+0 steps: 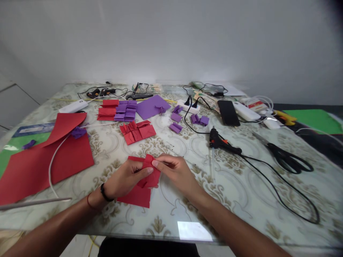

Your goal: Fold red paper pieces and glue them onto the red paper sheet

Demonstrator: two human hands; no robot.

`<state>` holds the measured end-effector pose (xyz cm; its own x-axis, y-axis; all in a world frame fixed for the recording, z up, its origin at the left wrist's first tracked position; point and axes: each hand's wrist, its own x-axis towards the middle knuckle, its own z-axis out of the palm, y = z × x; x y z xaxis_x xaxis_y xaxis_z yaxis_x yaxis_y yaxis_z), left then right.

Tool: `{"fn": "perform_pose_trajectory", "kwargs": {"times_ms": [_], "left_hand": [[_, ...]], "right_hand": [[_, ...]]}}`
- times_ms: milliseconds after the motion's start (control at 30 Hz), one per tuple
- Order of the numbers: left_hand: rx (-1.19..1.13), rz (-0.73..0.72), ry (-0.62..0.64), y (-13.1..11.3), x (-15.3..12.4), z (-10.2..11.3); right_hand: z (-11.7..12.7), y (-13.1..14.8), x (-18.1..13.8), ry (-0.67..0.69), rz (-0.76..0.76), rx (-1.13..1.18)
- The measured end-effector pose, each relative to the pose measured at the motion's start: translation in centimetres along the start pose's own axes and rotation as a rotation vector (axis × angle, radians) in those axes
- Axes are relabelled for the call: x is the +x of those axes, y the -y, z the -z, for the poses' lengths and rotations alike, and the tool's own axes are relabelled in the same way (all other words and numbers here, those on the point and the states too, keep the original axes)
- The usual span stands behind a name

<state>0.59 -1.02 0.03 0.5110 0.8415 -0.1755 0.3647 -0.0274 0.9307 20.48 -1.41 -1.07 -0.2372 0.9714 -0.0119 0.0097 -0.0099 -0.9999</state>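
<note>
Near the front middle of the table, both hands pinch one piece of folded red paper (153, 179). My left hand (128, 177) grips its left side, thumb on top. On the upper right edge, my right hand (174, 171) closes with thumb and fingertips; part of the fold is hidden behind the fingers. Below the hands lies a flat red paper square (138, 198), partly covered. Just beyond them sits a block of folded red paper pieces (138, 132). Farther back, red folded pieces (107, 109) lie beside purple folded pieces (125, 111).
A black glue gun (223, 142) with its cord and black-handled scissors (284, 155) lie to the right. Behind them are a phone (228, 113) and a white power strip (189, 106). Large red sheets (72, 151) and a white cable (51, 167) cover the left.
</note>
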Motion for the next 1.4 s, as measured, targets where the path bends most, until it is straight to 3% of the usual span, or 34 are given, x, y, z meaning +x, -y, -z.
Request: {"fn": "perform_pose_trajectory", "kwargs": {"times_ms": [400, 467, 633, 767, 1000, 1200, 1400], "left_hand": [[0.002, 0.088, 0.082, 0.1, -0.2, -0.2], [-0.058, 0.074, 0.028, 0.0, -0.1, -0.1], [-0.249, -0.047, -0.241, -0.3, 0.2, 0.2], [-0.361, 0.010, -0.204, -0.3, 0.2, 0.3], [-0.085, 0.002, -0.147, -0.2, 0.2, 0.7], [-0.068, 0.033, -0.221, 0.2, 0.2, 0.7], [0.053, 0.072, -0.163, 0.1, 0.4, 1.0]], "right_hand": [[0.0, 0.5, -0.1, 0.036, 0.005, 0.020], [0.1, 0.5, -0.1, 0.053, 0.013, 0.015], [0.3, 0.2, 0.0, 0.055, 0.010, 0.003], [0.3, 0.2, 0.0, 0.054, 0.006, -0.117], [0.2, 0.8, -0.2, 0.028, 0.025, -0.274], [0.5, 0.6, -0.1, 0.050, 0.011, -0.274], [0.4, 0.5, 0.0, 0.064, 0.016, -0.310]]}}
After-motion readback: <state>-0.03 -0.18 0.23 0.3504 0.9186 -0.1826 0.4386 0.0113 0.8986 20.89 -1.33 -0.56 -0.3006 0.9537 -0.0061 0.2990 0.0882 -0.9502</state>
